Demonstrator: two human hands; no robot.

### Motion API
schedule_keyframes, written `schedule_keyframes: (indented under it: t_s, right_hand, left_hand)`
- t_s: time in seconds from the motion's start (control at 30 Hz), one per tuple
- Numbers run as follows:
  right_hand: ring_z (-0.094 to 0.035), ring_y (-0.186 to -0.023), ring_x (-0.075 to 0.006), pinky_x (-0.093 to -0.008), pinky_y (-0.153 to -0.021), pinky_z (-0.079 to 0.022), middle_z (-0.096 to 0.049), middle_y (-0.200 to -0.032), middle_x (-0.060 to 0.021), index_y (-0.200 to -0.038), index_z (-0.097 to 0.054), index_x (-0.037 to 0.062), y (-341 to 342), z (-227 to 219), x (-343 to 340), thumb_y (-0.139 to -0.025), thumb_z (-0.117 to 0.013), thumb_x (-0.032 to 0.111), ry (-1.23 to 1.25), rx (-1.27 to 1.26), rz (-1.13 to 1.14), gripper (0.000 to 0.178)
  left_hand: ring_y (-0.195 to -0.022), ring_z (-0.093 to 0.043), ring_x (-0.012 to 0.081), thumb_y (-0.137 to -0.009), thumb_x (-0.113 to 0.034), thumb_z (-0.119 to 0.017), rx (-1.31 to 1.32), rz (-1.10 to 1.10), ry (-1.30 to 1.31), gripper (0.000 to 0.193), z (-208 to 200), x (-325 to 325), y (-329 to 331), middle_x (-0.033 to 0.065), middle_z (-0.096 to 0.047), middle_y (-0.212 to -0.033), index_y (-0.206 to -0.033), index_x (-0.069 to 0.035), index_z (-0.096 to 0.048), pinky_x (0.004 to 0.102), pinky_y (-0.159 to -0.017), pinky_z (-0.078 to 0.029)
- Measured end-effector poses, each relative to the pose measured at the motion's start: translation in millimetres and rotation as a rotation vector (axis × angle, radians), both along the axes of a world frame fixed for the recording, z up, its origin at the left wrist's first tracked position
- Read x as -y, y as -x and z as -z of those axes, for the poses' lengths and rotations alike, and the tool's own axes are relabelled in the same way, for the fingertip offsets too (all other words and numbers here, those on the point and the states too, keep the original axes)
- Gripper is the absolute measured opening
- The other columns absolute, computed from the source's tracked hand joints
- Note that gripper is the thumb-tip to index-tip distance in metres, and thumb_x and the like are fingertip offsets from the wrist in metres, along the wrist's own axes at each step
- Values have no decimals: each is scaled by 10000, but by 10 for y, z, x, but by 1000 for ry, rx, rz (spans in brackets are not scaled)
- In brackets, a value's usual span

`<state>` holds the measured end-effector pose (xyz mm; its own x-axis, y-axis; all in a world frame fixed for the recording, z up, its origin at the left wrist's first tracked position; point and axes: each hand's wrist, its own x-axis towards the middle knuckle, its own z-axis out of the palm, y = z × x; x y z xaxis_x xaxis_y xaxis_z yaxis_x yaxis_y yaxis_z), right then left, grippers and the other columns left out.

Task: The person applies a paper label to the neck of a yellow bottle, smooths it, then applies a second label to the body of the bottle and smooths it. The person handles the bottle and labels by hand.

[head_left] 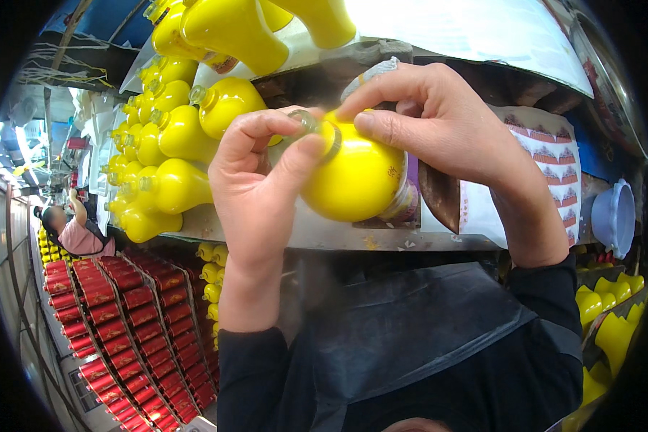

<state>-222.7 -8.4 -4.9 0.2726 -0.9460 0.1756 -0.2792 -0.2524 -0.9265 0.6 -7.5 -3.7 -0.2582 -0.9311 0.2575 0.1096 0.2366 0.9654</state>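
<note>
A glossy yellow bottle [349,183] lies tilted over the table edge, its clear neck toward the left. My left hand [255,180] grips that neck between thumb and forefinger. On the bottle's upper side, my right hand [439,119] presses with thumb and forefinger close together, the other fingers curled. A whitish cover [374,75] wraps one right finger. A dark band circles the base of the neck. Beneath the bottle's right side, a purple printed piece [409,191] shows in part; what the right fingertips pinch, if anything, is too small to make out.
Several yellow bottles [183,183] crowd the table at left, and more stand at the far side. A sheet of printed labels [547,165] lies right, beside a pale basin [612,216]. Racks of red cylinders [129,324] fill the lower left. Another person [83,234] sits farther left.
</note>
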Motion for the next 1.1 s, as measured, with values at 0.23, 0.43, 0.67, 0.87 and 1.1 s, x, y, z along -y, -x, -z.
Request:
schedule_keyframes:
  t_s: [0.23,0.43,0.67,0.87,1.1]
  right_hand:
    - [-640,-698,-69,-195,-605,-491,-728,-925,-76,-1117,-776,16,2,-65,-80,-970,-710,158,154,-115,14,215]
    - [-614,-688,-70,-198,-599,-475,-701,-906,-82,-1137,-784,29,-122,18,-66,-959,-724,172,221,-112,98,236]
    - [-590,-667,-71,-198,-588,-464,-691,-892,-83,-1155,-788,42,-140,24,-81,-968,-717,196,239,-128,111,252]
    - [-546,-641,-62,-200,-568,-435,-674,-867,-75,-1158,-787,36,-171,46,-70,-965,-714,192,208,-80,116,259]
    - [-511,-633,-82,-243,-560,-426,-675,-854,-94,-1137,-792,38,-164,81,-97,-948,-725,182,299,-153,157,247]
  left_hand:
    - [-1096,-668,178,-958,-23,-720,-87,110,-99,212,39,211,-53,167,-707,-1242,-1130,-24,-597,309,-1009,-515]
    - [-1155,-652,196,-947,1,-700,-107,131,-129,319,114,193,-90,178,-676,-1304,-1234,-45,-570,340,-1050,-496]
    - [-1174,-651,206,-907,48,-703,-74,77,-130,373,150,170,-92,174,-685,-1288,-1242,-48,-571,347,-1061,-489]
    - [-1144,-664,200,-897,50,-712,-48,8,-118,357,136,144,-48,181,-699,-1263,-1215,-34,-574,340,-1050,-494]
    - [-1119,-669,184,-894,69,-689,39,-79,-60,339,118,86,29,176,-710,-1226,-1197,-21,-567,335,-1039,-498]
